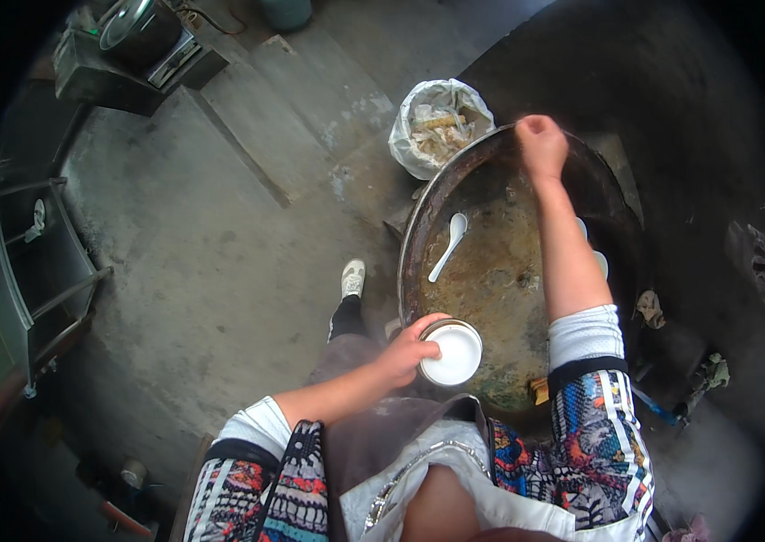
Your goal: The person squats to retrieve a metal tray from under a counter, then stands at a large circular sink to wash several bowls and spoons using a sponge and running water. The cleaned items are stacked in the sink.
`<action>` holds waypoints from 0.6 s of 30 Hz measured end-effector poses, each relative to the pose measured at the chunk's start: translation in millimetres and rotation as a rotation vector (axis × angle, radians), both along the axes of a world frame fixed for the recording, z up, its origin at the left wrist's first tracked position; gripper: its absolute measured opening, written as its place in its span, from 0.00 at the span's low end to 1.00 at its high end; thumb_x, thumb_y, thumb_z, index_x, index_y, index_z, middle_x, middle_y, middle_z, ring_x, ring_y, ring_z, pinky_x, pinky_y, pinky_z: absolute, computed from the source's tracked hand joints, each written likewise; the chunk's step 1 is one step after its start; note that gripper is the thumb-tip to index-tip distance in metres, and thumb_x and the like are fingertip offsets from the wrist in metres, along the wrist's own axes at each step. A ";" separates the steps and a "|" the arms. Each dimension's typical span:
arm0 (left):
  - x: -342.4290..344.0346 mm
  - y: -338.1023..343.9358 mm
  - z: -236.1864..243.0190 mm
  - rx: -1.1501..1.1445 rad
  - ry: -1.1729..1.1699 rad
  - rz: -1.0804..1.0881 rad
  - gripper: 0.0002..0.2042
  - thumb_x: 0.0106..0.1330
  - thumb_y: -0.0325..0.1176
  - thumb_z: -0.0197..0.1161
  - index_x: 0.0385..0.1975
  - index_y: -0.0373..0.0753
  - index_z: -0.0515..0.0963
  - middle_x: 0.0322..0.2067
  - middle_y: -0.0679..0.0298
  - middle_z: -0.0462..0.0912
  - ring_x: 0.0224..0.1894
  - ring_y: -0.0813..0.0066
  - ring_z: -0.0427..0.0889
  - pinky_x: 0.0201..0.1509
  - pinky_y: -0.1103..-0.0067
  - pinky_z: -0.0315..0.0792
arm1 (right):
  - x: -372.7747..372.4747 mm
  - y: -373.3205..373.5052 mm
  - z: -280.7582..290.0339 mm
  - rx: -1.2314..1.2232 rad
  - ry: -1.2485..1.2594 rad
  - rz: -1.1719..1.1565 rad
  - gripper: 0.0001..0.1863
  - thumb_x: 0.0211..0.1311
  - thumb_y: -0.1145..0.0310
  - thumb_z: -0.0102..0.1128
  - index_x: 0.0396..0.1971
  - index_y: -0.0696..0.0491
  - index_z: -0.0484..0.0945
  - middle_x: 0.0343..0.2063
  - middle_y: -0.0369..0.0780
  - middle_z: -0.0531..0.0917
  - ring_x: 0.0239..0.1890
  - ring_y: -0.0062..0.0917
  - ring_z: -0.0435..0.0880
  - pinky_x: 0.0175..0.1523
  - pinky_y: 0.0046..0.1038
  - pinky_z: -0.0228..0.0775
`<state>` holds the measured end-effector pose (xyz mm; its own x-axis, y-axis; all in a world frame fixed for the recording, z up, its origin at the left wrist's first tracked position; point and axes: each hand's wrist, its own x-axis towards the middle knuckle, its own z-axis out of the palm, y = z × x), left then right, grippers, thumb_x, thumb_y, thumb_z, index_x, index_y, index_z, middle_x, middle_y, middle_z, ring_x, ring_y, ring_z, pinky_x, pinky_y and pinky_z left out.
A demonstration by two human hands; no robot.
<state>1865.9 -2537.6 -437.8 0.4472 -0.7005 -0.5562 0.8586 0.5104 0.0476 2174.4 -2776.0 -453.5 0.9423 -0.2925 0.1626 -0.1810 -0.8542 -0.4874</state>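
Observation:
My left hand (411, 352) grips a white bowl (456, 357) by its edge, thumb over the rim, at the near left side of a large round pan (410, 221). The pan has a dark rim and a stained brown inside. A white spoon (449, 247) lies in its left part. My right arm reaches across to the far rim, where my right hand (542, 147) is closed with fingers pressed together; whatever it may hold is hidden. Beside that forearm, pale rounded dishes (601, 264) show only in part.
Past the pan's far left side stands a white bin bag (407, 154) with scraps inside. A yellow block (539, 390) sits near the pan's near edge. A lidded pot (143, 36) is on a stand at the far left, and a metal rack (48, 271) stands left.

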 end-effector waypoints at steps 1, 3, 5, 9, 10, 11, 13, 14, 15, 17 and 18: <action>1.8 0.2 1.5 0.004 0.006 -0.007 0.29 0.46 0.17 0.52 0.55 0.35 0.65 0.47 0.62 0.75 0.49 0.73 0.74 0.54 0.78 0.69 | 7.9 -4.3 8.1 0.030 -0.022 0.000 0.09 0.46 0.62 0.62 0.25 0.51 0.82 0.26 0.39 0.83 0.31 0.30 0.82 0.40 0.29 0.73; 5.7 0.8 5.6 0.007 0.012 -0.021 0.30 0.46 0.17 0.52 0.55 0.35 0.65 0.46 0.62 0.76 0.49 0.73 0.74 0.54 0.78 0.69 | 24.7 -13.5 24.7 -0.040 -0.024 0.031 0.09 0.48 0.62 0.62 0.26 0.52 0.82 0.27 0.40 0.83 0.32 0.30 0.83 0.40 0.29 0.73; 5.0 1.3 14.2 -0.016 0.005 -0.043 0.30 0.46 0.17 0.52 0.55 0.35 0.65 0.46 0.62 0.76 0.49 0.73 0.74 0.53 0.78 0.69 | 37.7 -22.0 40.4 -0.121 -0.047 0.050 0.10 0.52 0.61 0.61 0.31 0.49 0.83 0.30 0.39 0.84 0.34 0.31 0.83 0.42 0.29 0.73; 8.6 4.4 16.9 0.003 0.002 -0.076 0.30 0.46 0.18 0.52 0.56 0.35 0.64 0.46 0.62 0.76 0.48 0.73 0.75 0.53 0.78 0.69 | 41.9 -33.5 51.8 -0.234 0.040 0.015 0.10 0.52 0.59 0.62 0.32 0.46 0.83 0.29 0.38 0.84 0.34 0.32 0.82 0.43 0.29 0.73; 9.6 4.8 17.5 0.006 0.000 -0.071 0.30 0.46 0.18 0.52 0.56 0.34 0.64 0.46 0.62 0.76 0.48 0.74 0.75 0.53 0.78 0.69 | 38.8 -36.0 53.2 -0.198 0.069 -0.043 0.10 0.52 0.60 0.63 0.32 0.48 0.83 0.27 0.39 0.84 0.33 0.29 0.83 0.42 0.28 0.73; 10.3 4.9 17.1 0.008 0.006 -0.082 0.30 0.46 0.18 0.52 0.56 0.34 0.64 0.46 0.62 0.76 0.47 0.73 0.75 0.53 0.78 0.69 | 33.3 -39.4 51.7 -0.101 0.044 -0.028 0.09 0.52 0.61 0.63 0.32 0.48 0.83 0.26 0.39 0.84 0.33 0.29 0.83 0.42 0.27 0.73; 11.5 3.2 16.0 0.009 0.006 -0.083 0.30 0.46 0.18 0.52 0.56 0.34 0.64 0.46 0.61 0.76 0.47 0.73 0.75 0.53 0.78 0.69 | 21.6 -45.1 47.8 0.077 -0.078 0.026 0.09 0.52 0.64 0.64 0.32 0.50 0.83 0.25 0.39 0.84 0.32 0.27 0.83 0.41 0.26 0.73; 12.0 2.7 15.1 0.009 0.010 -0.093 0.30 0.46 0.18 0.52 0.56 0.34 0.64 0.46 0.61 0.76 0.48 0.73 0.75 0.53 0.77 0.69 | 14.4 -46.0 43.4 0.148 -0.196 0.117 0.07 0.53 0.67 0.64 0.32 0.52 0.83 0.24 0.38 0.83 0.30 0.24 0.82 0.39 0.24 0.72; 12.0 0.1 13.4 0.012 0.018 -0.101 0.30 0.46 0.18 0.52 0.56 0.34 0.64 0.46 0.61 0.76 0.48 0.72 0.75 0.54 0.77 0.69 | 6.0 -50.7 40.6 0.143 -0.178 0.116 0.08 0.53 0.68 0.64 0.33 0.53 0.82 0.25 0.38 0.83 0.29 0.23 0.82 0.38 0.23 0.72; 12.3 -1.6 11.8 0.011 0.022 -0.110 0.30 0.46 0.18 0.52 0.56 0.34 0.63 0.47 0.60 0.76 0.49 0.72 0.75 0.54 0.76 0.69 | -16.8 -56.9 37.2 0.173 -0.045 0.038 0.09 0.53 0.68 0.63 0.35 0.53 0.82 0.26 0.37 0.83 0.27 0.20 0.80 0.36 0.21 0.72; 12.0 -2.3 10.9 0.030 0.042 -0.129 0.31 0.46 0.18 0.52 0.56 0.34 0.63 0.47 0.60 0.76 0.49 0.71 0.75 0.54 0.76 0.69 | -26.6 -59.0 35.8 0.282 0.021 -0.021 0.09 0.55 0.69 0.63 0.36 0.55 0.81 0.27 0.34 0.83 0.26 0.14 0.78 0.33 0.17 0.69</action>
